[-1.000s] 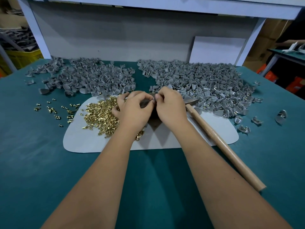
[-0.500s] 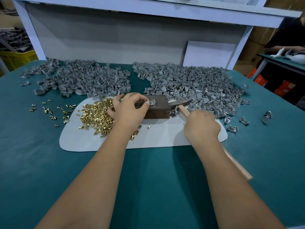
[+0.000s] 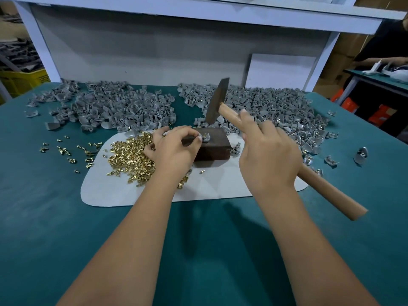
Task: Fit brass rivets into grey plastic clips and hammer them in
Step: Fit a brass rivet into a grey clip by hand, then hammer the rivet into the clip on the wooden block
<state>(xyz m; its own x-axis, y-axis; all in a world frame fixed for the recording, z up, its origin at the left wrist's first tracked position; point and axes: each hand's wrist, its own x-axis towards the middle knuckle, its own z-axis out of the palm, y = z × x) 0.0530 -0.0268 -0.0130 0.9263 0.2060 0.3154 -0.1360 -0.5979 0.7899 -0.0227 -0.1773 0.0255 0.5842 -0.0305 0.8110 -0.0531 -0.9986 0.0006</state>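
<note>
Lighting's pretty even and bright, seems to come from overhead, with a cool bluish tint. Soft dark shadows of the forearms fall on the teal table [image 3: 44, 217] toward the viewer, and the brown block [image 3: 212, 149] throws a faint one on the white mat [image 3: 106, 193]. No harsh glare. The hammer [image 3: 217, 104] looks slightly motion-blurred. Wide-angle lens bends the shelf frame [image 3: 198, 16] and softens the corners.

Teal desk [image 3: 44, 217]: white mat [image 3: 209, 188] at centre; clip piles [image 3: 114, 111] at 11 and 1 o'clock; loose rivets [image 3: 66, 149] at 9.
</note>
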